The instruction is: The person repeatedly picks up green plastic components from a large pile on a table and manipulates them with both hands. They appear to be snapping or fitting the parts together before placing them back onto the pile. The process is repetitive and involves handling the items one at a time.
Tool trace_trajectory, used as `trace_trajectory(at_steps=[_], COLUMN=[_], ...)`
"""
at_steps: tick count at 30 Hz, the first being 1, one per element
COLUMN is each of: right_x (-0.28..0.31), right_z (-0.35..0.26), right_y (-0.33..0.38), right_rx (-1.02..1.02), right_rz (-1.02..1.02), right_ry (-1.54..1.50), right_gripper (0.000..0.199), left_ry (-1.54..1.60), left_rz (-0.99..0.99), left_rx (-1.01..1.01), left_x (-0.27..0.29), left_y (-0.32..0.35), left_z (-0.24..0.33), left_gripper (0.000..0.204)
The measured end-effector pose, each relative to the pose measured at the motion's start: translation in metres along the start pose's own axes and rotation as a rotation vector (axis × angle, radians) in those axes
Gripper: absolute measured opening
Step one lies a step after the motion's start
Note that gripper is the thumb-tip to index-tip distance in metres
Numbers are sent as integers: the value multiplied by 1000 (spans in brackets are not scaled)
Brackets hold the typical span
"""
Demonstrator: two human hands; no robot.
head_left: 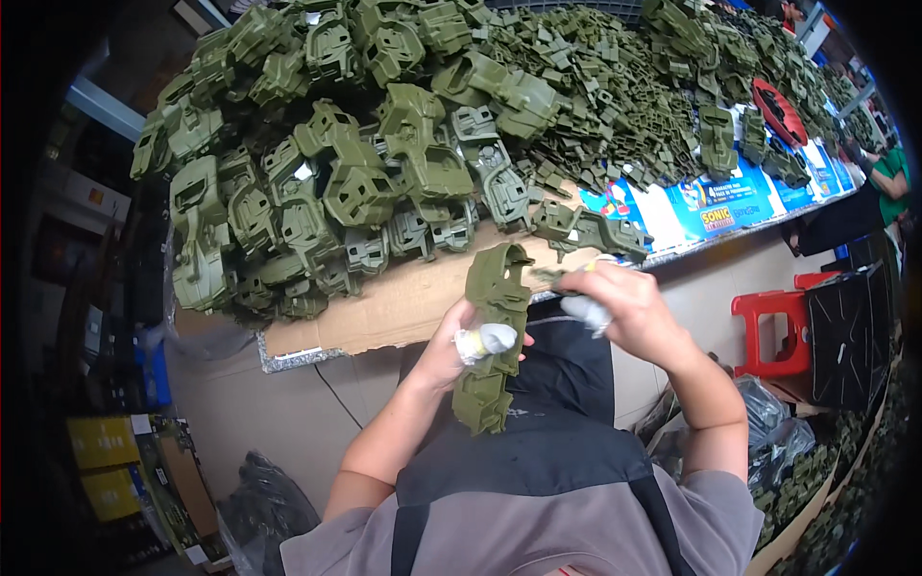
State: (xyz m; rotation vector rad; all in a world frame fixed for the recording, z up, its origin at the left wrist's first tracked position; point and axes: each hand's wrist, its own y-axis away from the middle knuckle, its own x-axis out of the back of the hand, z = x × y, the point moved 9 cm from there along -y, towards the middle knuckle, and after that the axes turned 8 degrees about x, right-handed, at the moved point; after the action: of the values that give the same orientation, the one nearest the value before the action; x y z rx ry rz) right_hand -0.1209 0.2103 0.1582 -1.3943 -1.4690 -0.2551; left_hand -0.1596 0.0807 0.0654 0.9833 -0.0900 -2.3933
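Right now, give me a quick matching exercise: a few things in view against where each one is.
Things:
1. long green plastic part
2. small green piece
3. red stool
4. cardboard sheet

Places:
A. on the floor at the right
B. in the left hand
C. under the pile of green parts
D. at the right hand fingertips

Pairs: 1-B, 2-D, 3-A, 4-C

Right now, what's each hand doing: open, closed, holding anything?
Left hand: closed on the long green part, held upright.
Right hand: closed, fingers pinching a small green piece at the part's top.
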Motion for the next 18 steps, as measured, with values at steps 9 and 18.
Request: trace_trajectory(at_steps=[9,18], right_x=[-14,-25], right_z=[-13,-11], right_y=[-1,6], right_rx=[1,88], right_rz=[-200,-302], right_ry=[65,54], right_gripper=[39,34], left_ry=[-242,-295], left_rz=[-84,-112], left_rx=[27,74], left_x=[-10,-11], left_y=[-6,-8], left_z=[-1,-11], left_gripper=[61,54])
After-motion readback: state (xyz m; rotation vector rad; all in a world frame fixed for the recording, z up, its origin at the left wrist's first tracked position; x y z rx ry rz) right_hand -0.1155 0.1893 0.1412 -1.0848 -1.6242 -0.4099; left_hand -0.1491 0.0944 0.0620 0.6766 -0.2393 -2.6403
